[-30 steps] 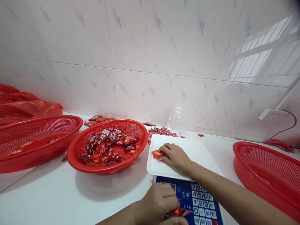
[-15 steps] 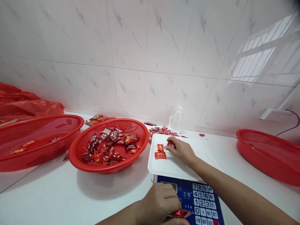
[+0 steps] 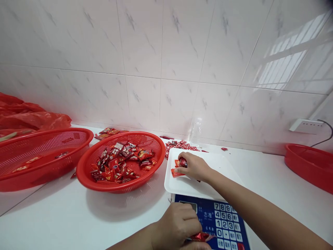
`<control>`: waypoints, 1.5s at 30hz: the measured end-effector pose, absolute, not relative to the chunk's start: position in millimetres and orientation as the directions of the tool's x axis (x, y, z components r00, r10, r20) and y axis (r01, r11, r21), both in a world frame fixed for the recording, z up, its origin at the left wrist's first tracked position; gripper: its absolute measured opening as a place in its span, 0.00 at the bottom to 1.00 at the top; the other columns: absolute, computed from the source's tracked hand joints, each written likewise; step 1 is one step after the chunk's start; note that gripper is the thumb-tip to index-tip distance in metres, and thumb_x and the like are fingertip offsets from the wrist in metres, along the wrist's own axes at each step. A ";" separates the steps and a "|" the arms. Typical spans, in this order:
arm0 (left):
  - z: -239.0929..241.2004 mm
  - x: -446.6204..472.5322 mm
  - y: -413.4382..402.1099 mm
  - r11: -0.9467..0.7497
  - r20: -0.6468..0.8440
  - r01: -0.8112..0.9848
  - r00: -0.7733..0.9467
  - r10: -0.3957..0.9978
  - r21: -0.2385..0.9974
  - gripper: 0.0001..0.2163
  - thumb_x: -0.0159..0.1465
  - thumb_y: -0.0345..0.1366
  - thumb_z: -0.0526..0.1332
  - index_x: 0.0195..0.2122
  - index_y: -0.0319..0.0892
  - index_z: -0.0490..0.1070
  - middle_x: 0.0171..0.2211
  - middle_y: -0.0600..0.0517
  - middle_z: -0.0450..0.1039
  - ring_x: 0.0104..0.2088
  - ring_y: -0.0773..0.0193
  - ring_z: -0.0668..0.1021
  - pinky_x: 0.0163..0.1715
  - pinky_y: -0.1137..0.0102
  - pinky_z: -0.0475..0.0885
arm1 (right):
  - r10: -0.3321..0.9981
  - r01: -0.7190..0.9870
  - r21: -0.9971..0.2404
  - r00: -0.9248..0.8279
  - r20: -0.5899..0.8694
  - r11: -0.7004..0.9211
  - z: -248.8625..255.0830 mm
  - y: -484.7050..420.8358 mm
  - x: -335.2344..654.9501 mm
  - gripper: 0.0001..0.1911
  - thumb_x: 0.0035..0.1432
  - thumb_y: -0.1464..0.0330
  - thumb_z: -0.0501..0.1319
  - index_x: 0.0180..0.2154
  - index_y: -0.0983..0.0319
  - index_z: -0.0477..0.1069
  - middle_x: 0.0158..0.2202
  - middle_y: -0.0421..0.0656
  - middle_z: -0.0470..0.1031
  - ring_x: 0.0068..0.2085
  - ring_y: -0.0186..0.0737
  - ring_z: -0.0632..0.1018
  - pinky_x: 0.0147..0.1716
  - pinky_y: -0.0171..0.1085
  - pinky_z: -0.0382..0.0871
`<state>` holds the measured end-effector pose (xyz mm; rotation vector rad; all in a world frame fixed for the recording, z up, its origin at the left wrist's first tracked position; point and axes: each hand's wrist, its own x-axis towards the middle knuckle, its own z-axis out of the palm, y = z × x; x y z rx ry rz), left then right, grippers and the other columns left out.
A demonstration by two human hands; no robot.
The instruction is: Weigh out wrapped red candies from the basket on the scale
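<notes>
white tray (image 3: 221, 163): at least two orange packets (image 3: 176, 173) already lay on it | right hand (image 3: 194, 166) pinched a dark red packet (image 3: 183, 162) beside them | left hand (image 3: 178, 224) clutched a shiny red packet (image 3: 199, 237) in front of it | many more packets (image 3: 118, 163) remained left of it, in a basket (image 3: 114, 188)

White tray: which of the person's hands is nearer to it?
Right. The right hand is over the tray, holding a dark red packet; the left hand is off the tray's near edge, by the blue keypad, gripping a shiny red packet.
</notes>
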<state>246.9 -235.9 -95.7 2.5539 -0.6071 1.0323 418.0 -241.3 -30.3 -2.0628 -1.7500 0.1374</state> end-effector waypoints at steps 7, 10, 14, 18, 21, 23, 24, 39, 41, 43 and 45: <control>-100.3 246.9 -233.7 -0.860 0.727 -0.496 0.632 -0.267 0.116 0.22 0.69 0.49 0.47 0.22 0.41 0.61 0.17 0.54 0.63 0.21 0.68 0.64 0.21 0.70 0.55 | 0.985 0.958 -0.277 0.118 0.128 -0.079 -30.0 -235.6 416.3 0.28 0.50 0.45 0.60 0.47 0.55 0.67 0.49 0.43 0.71 0.40 0.42 0.75 0.33 0.37 0.63; -100.7 246.6 -233.4 -0.865 0.703 -0.487 0.657 -0.272 0.121 0.21 0.68 0.48 0.50 0.22 0.42 0.60 0.18 0.54 0.63 0.21 0.67 0.64 0.21 0.70 0.55 | 0.993 0.974 -0.217 0.080 0.088 -0.059 -28.7 -234.2 413.7 0.32 0.50 0.45 0.61 0.51 0.55 0.65 0.49 0.44 0.71 0.41 0.44 0.75 0.35 0.40 0.66; -98.3 246.1 -234.3 -0.858 0.707 -0.496 0.654 -0.268 0.134 0.21 0.68 0.49 0.49 0.21 0.42 0.59 0.17 0.54 0.62 0.20 0.67 0.64 0.21 0.69 0.56 | 0.998 0.989 -0.140 0.045 0.038 -0.039 -26.8 -232.9 409.3 0.25 0.60 0.53 0.58 0.53 0.60 0.64 0.47 0.45 0.71 0.43 0.42 0.75 0.41 0.45 0.70; -96.6 244.9 -234.9 -0.856 0.705 -0.489 0.666 -0.241 0.169 0.21 0.68 0.50 0.47 0.22 0.42 0.59 0.18 0.54 0.62 0.21 0.67 0.64 0.21 0.70 0.57 | 0.999 0.995 -0.089 0.044 0.011 -0.043 -26.7 -233.6 402.8 0.17 0.63 0.61 0.57 0.51 0.62 0.67 0.48 0.45 0.71 0.43 0.40 0.76 0.42 0.45 0.72; -97.3 244.0 -234.9 -0.857 0.696 -0.481 0.680 -0.232 0.185 0.21 0.68 0.50 0.47 0.22 0.43 0.59 0.18 0.54 0.62 0.21 0.66 0.63 0.21 0.69 0.56 | 0.998 0.996 -0.065 0.055 0.012 -0.055 -29.1 -235.4 396.4 0.16 0.63 0.63 0.58 0.50 0.62 0.67 0.48 0.45 0.71 0.43 0.40 0.76 0.42 0.45 0.72; -97.8 243.6 -235.1 -0.857 0.689 -0.476 0.689 -0.225 0.196 0.21 0.68 0.50 0.47 0.22 0.43 0.58 0.18 0.53 0.62 0.21 0.66 0.63 0.21 0.69 0.55 | 0.998 0.996 -0.058 0.066 0.024 -0.065 -31.2 -236.7 392.3 0.16 0.63 0.63 0.58 0.50 0.63 0.67 0.48 0.45 0.71 0.43 0.40 0.76 0.42 0.45 0.72; -97.8 243.5 -235.2 -0.857 0.689 -0.475 0.690 -0.222 0.199 0.21 0.68 0.50 0.47 0.23 0.43 0.58 0.19 0.53 0.62 0.21 0.66 0.63 0.21 0.69 0.55 | 0.997 0.996 -0.059 0.071 0.033 -0.069 -31.9 -237.4 390.9 0.15 0.63 0.63 0.58 0.50 0.63 0.67 0.48 0.45 0.71 0.43 0.40 0.76 0.42 0.45 0.72; -87.5 242.5 -234.0 -0.835 0.650 -0.493 0.722 -0.237 0.244 0.17 0.69 0.45 0.48 0.27 0.41 0.59 0.22 0.52 0.63 0.23 0.66 0.64 0.22 0.69 0.54 | 0.685 0.795 -0.250 0.604 0.408 -0.552 24.1 -354.8 504.8 0.09 0.56 0.68 0.55 0.41 0.55 0.65 0.30 0.35 0.75 0.23 0.31 0.71 0.22 0.31 0.58; -87.3 243.0 -234.1 -0.834 0.641 -0.496 0.727 -0.245 0.243 0.16 0.69 0.45 0.48 0.27 0.42 0.58 0.22 0.53 0.64 0.23 0.66 0.64 0.22 0.69 0.54 | 0.568 0.694 -0.255 0.706 0.422 -0.673 24.0 -386.6 537.6 0.10 0.56 0.67 0.56 0.42 0.56 0.66 0.30 0.38 0.74 0.24 0.34 0.72 0.21 0.33 0.57; -87.4 243.4 -234.3 -0.838 0.632 -0.487 0.736 -0.243 0.246 0.16 0.69 0.45 0.48 0.27 0.42 0.58 0.22 0.53 0.64 0.23 0.66 0.64 0.23 0.69 0.54 | 0.466 0.589 -0.254 0.784 0.409 -0.767 17.1 -418.1 568.9 0.11 0.57 0.66 0.58 0.43 0.57 0.66 0.32 0.40 0.74 0.27 0.37 0.73 0.23 0.34 0.60; -87.6 243.6 -234.2 -0.841 0.630 -0.480 0.740 -0.236 0.249 0.15 0.69 0.45 0.48 0.27 0.42 0.58 0.23 0.53 0.65 0.23 0.66 0.64 0.23 0.70 0.54 | 0.389 0.490 -0.264 0.850 0.354 -0.831 4.3 -447.3 595.7 0.10 0.62 0.65 0.56 0.45 0.58 0.68 0.35 0.41 0.74 0.29 0.35 0.74 0.27 0.35 0.66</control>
